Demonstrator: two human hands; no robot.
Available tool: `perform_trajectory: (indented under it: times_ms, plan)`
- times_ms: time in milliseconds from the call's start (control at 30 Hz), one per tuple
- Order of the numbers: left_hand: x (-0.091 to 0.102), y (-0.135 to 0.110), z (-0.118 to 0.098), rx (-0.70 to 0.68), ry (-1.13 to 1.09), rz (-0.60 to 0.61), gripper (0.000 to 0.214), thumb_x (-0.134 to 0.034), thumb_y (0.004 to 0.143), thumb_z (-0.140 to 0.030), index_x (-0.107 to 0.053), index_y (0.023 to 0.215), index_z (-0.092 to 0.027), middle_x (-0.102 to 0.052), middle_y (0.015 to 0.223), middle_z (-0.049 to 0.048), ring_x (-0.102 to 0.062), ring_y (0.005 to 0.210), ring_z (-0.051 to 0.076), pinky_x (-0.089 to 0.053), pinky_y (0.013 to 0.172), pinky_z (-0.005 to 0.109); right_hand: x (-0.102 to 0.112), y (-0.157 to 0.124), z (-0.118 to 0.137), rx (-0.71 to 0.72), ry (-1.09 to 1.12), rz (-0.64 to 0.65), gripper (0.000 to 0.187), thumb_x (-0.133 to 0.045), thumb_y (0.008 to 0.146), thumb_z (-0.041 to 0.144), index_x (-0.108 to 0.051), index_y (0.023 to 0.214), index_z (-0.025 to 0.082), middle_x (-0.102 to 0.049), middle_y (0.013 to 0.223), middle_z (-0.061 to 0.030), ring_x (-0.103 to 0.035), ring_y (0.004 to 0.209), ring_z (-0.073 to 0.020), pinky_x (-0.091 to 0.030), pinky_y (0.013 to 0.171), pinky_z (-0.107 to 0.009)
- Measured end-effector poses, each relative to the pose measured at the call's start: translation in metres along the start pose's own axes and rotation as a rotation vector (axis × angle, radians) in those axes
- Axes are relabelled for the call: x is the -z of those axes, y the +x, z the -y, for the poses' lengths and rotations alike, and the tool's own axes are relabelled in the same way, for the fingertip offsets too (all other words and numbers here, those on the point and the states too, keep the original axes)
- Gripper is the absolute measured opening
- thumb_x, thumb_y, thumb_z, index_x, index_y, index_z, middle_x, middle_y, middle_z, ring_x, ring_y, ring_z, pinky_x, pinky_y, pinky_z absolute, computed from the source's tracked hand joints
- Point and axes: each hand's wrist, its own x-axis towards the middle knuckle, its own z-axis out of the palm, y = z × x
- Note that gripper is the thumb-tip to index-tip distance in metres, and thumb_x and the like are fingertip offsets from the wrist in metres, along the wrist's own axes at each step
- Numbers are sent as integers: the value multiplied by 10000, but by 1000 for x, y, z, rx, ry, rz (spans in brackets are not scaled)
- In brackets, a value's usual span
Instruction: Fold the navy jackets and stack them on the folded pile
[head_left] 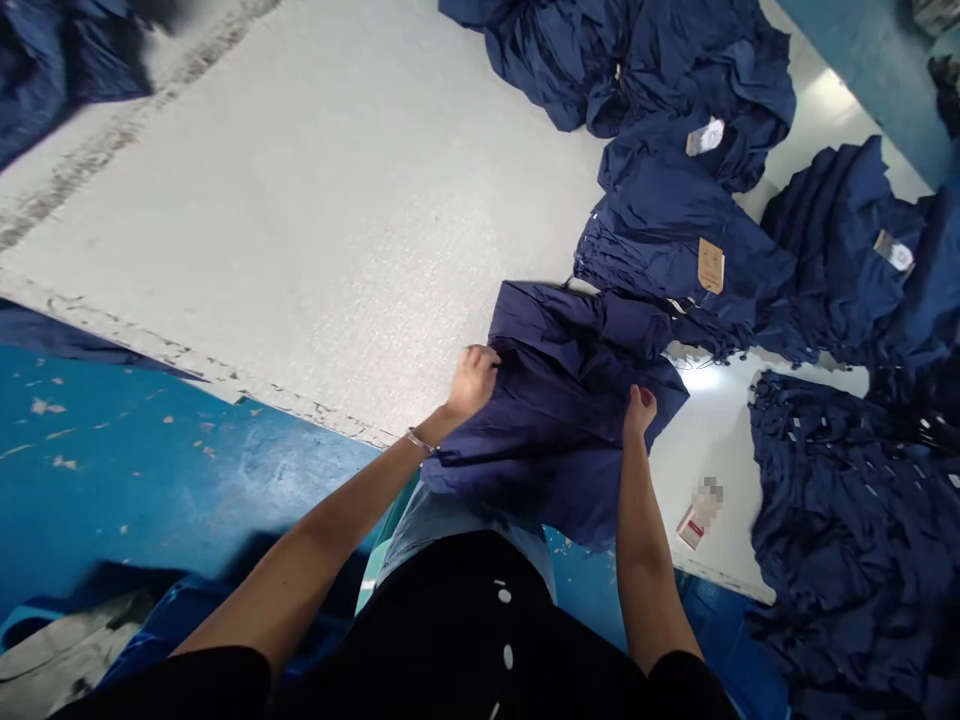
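Observation:
A navy blue garment (555, 430) is spread over the near edge of the white table, its lower part hanging down in front of me. My left hand (474, 381) is closed on its left edge, the fingers curled over the cloth. On the right side my right hand (640, 410) pinches the same garment between thumb and fingers. The cloth between the two hands lies in loose folds. What kind of garment it is I cannot tell. Just beyond it lies another navy garment with a brown paper tag (711, 266).
Navy garments (630, 60) are heaped at the back. A stack with a white tag (832, 240) and another pile (847, 500) stand to the right. A small red and white box (691, 527) lies near the table's front edge. Dark cloth (67, 70) sits far left on the table (300, 220).

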Motion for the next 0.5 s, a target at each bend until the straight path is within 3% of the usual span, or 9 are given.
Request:
perform_trajectory:
  times_ms: [100, 167, 233, 333, 433, 500]
  plan:
    - [-5, 17, 13, 133, 78, -98, 188, -586, 884, -149, -603, 1060, -214, -658, 1143, 147, -577, 1164, 346, -495, 1076, 617, -14, 22, 20, -223, 25, -10, 619, -614, 824, 675, -704, 1053, 107, -713, 989, -169, -657, 977, -298, -552, 915, -457]
    - [-12, 21, 16, 177, 90, -111, 264, -641, 834, -160, -580, 1086, -210, -644, 1155, 154, -568, 1169, 369, -485, 1073, 643, -10, 30, 31, -224, 90, 46, 500, -693, 774, 600, -709, 927, 124, -693, 857, -113, -639, 877, -259, -551, 866, -418]
    - [-19, 22, 16, 201, 82, -102, 339, -658, 805, -166, -570, 1131, -204, -635, 1186, 162, -562, 1190, 384, -478, 1076, 653, 9, 31, 34, -114, 185, 8, 442, -724, 751, 567, -701, 886, 147, -664, 803, -60, -616, 816, -221, -544, 827, -382]
    - [-26, 23, 15, 250, 68, -79, 318, -597, 829, -163, -585, 1143, -203, -631, 1209, 181, -547, 1241, 399, -463, 1092, 651, 53, 23, 20, 13, 325, -198, 411, -709, 771, 582, -665, 888, 190, -631, 806, -8, -592, 798, -185, -531, 790, -344]
    - [-31, 24, 17, 308, 53, -59, 250, -511, 854, -164, -617, 1074, -212, -643, 1148, 184, -534, 1265, 409, -442, 1106, 655, 85, 6, -9, -148, 334, -338, 399, -691, 764, 603, -589, 781, 217, -574, 722, 23, -544, 738, -164, -498, 714, -318]
    - [-34, 22, 19, 307, 39, -51, 242, -486, 857, -179, -630, 1048, -216, -651, 1107, 177, -534, 1259, 409, -440, 1107, 652, 91, -3, -29, -341, 269, -262, 419, -709, 703, 617, -566, 702, 223, -530, 637, 36, -498, 676, -156, -452, 642, -306]
